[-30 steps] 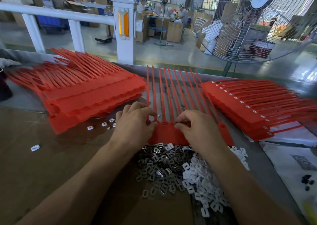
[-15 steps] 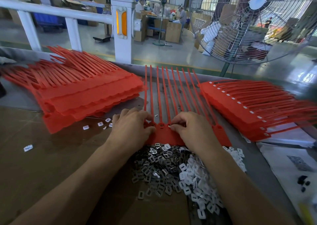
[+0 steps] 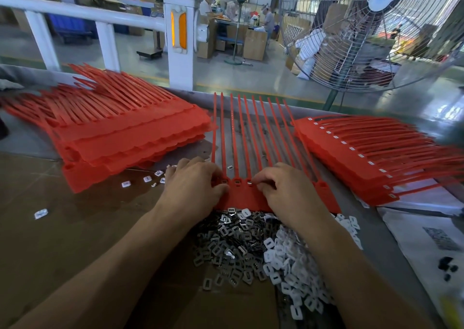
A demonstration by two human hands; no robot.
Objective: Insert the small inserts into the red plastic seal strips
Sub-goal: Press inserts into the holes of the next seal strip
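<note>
Between both hands, the red seal strip (image 3: 241, 195) lies flat, left grip (image 3: 195, 185) and right grip (image 3: 283, 190) pinching its head.

two stacks of red seal strips (image 3: 130, 137), one strip sheet (image 3: 247, 195), two insert heaps (image 3: 251, 243), two hands (image 3: 195, 185)

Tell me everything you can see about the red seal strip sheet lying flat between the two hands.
The red seal strip sheet looks like moulded plastic: a solid band nearest the person, small square heads along it, and thin tails fanning away toward the table's far edge. It lies flat between two red stacks. Three exposed heads show small inserts. The left hand rests on its left end; the right hand pinches at a head. The insert pile abuts its near edge.
</note>
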